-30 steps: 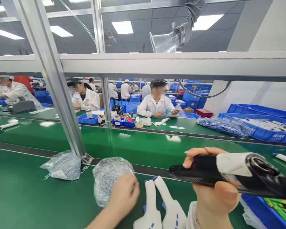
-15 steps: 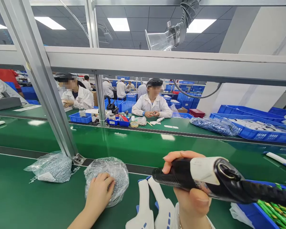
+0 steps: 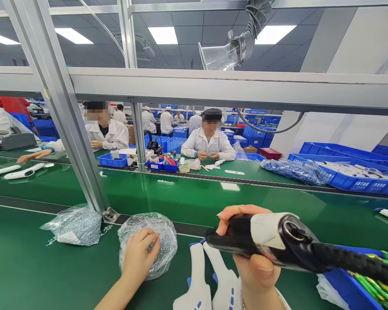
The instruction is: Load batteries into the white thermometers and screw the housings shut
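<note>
Fingers [image 3: 150, 241] of the left hand [image 3: 137, 258] dipped into the screw bag [image 3: 163, 241] at lower left; the right hand [image 3: 255, 262] gripped the black screwdriver [image 3: 239, 237].

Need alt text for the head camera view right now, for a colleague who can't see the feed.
At a green workbench, the person's left hand reaches into an open clear bag of small screws, while the right hand grips a black electric screwdriver. Two white plastic housings lie between the hands; co-workers in white coats sit across the line.
</note>
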{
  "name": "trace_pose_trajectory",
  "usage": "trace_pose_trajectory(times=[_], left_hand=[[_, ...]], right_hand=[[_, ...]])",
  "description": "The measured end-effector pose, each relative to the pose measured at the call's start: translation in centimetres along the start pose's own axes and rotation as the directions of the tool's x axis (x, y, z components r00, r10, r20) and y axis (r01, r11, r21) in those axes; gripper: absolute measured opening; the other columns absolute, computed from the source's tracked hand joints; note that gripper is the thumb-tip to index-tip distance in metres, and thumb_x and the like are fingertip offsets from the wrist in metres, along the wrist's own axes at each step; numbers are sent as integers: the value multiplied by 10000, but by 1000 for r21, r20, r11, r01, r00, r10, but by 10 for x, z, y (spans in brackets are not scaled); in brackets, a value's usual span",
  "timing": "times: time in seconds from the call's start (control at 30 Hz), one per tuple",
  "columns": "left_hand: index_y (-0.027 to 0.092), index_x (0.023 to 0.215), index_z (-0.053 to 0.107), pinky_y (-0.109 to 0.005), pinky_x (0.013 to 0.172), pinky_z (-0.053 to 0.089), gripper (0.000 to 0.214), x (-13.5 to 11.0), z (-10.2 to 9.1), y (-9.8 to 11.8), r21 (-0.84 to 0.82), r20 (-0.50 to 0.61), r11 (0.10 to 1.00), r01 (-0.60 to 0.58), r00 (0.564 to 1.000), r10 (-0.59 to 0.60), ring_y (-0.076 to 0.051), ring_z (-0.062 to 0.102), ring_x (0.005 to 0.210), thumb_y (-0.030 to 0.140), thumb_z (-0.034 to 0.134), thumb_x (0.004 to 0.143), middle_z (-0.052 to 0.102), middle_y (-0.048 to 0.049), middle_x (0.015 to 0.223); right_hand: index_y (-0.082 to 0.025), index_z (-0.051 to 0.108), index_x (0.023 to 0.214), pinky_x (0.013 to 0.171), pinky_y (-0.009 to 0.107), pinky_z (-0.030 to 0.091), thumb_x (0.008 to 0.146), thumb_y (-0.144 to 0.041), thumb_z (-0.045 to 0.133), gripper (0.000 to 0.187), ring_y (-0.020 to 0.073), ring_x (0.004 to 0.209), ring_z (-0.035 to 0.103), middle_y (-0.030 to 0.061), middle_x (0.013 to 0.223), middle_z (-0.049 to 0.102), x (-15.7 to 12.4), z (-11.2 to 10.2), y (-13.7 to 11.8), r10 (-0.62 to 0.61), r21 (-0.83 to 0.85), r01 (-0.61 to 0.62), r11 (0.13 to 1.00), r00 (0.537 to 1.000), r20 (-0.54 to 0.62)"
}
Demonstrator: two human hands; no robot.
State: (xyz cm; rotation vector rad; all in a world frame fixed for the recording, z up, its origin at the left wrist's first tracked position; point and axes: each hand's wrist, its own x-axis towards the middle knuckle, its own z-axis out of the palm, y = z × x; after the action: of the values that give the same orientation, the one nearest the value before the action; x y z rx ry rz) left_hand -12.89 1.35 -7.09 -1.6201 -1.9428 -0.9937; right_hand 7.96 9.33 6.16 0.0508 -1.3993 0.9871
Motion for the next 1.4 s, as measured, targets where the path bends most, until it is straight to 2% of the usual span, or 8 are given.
trace_pose_trajectory(times=[0.1,0.17,0.3,0.5,0.77,0.9,1.0,1.4], left_hand=[[180,619,556,-252,508,359,197,13,-9,28,-158,-115,986,-59,993,41,-142,546,546,169,449,784,582,-3,595],[183,580,512,-243,491,351,185,20,-12,46,-314,-111,947,-68,993,35,-129,512,507,146,467,756,550,10,542],[186,633,598,-263,561,414,180,23,-1,62,-517,8,856,-12,1000,19,-149,558,585,197,508,789,628,-20,612],[193,771,696,-308,691,483,181,15,14,60,-677,185,711,189,979,-84,-182,624,743,273,541,819,701,-60,784],[159,748,665,-255,583,415,323,17,14,67,-764,462,401,506,862,-208,-144,536,648,458,555,800,648,-57,749],[139,761,609,-213,490,312,416,15,16,68,-755,589,216,619,785,-192,-89,396,516,547,534,796,469,15,551],[138,770,577,-207,488,279,437,14,16,69,-746,638,123,655,755,-153,-77,357,513,575,554,776,423,32,553],[159,799,526,-210,473,216,442,12,19,69,-749,656,15,662,746,-117,-69,303,504,592,596,743,383,52,559]], right_hand=[[-208,535,1046,513,260,471,809,-561,639,437,159,595,562,62,875,587,-1,2,1,27,32,-27,999,1000,9],[-201,537,1032,501,251,474,805,-556,646,435,151,583,560,55,862,594,-1,4,1,43,61,-42,997,999,-2],[-179,539,999,461,241,470,795,-552,650,438,142,542,549,47,822,605,0,7,4,71,117,-65,991,996,-46],[-174,557,952,434,236,454,778,-576,656,449,144,515,542,43,783,613,6,7,5,76,104,-65,992,992,-102],[-210,571,944,444,229,417,771,-620,624,448,131,497,518,15,771,609,5,6,1,85,146,-63,987,985,-148],[-206,552,967,452,252,413,762,-680,590,518,143,504,503,20,766,593,3,4,-4,50,81,-34,996,978,-203],[-209,534,972,462,266,417,744,-714,582,556,150,507,498,17,762,587,1,3,-7,67,73,-52,996,973,-220],[-204,543,964,452,255,433,741,-710,591,555,147,517,502,25,762,594,-1,5,-9,83,96,-65,993,976,-201]])
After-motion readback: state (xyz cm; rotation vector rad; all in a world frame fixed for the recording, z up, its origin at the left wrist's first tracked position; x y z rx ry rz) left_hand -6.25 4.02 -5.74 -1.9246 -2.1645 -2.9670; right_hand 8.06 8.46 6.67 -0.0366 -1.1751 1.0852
